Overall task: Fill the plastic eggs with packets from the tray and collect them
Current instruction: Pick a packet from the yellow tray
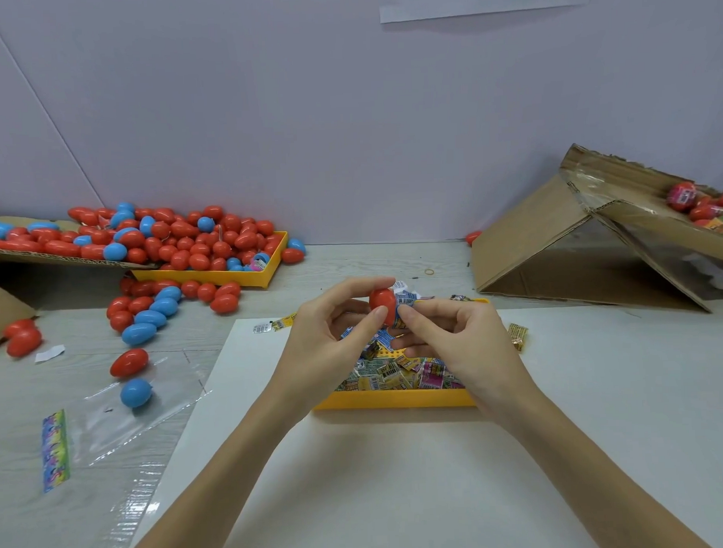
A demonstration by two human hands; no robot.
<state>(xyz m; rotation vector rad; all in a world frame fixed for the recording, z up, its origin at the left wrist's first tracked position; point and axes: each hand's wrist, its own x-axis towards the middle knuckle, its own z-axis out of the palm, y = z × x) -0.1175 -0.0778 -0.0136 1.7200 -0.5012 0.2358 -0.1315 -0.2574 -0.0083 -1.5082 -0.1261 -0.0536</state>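
No legible text anywhere: packets [400, 375] in the yellow tray [397, 399] carry barcodes and printed blocks, all too blurred to read; one blue-white packet shows a mark that might be a digit, can't confirm. Colourful strip [54, 450] on the tabletop [359, 479] has a pattern only, no readable characters

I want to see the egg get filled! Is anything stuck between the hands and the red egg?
Nothing visible is. The left hand already pinches the red egg in its fingers, and the right hand pushes a blue packet against the egg's side, above the yellow tray.
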